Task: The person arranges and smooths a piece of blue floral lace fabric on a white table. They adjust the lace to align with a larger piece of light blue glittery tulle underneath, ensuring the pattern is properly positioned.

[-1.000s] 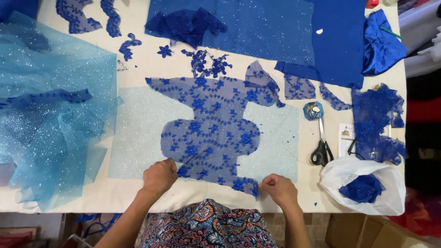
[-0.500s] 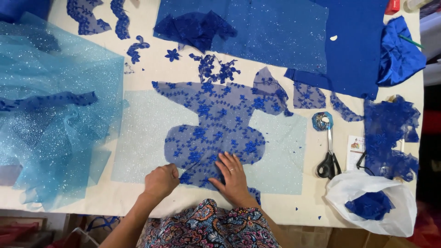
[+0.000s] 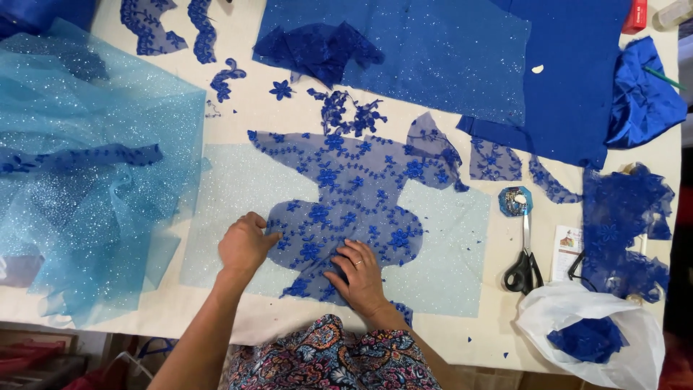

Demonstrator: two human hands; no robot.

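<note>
1. your left hand [image 3: 245,244] rests with its fingers curled at the left edge of the blue lace cutout [image 3: 354,195]; whether it pinches the lace or only presses it, i cannot tell.
2. your right hand [image 3: 359,275] lies flat and released, palm down on the lower part of the same lace, near the table's front edge.
3. the lace cutout lies spread flat over a pale blue glitter sheet [image 3: 447,253] in the middle of the table [image 3: 253,115].
4. a heap of light blue glitter tulle [image 3: 86,188] covers the left end of the table.
5. scissors [image 3: 525,253] lie toward the right edge, blades pointing to the far side, just beside a small paper card [image 3: 566,249].
6. a white plastic bag [image 3: 613,347] with blue scraps sits at the front right corner.
7. dark blue fabric [image 3: 563,87] lies along the far edge.
</note>
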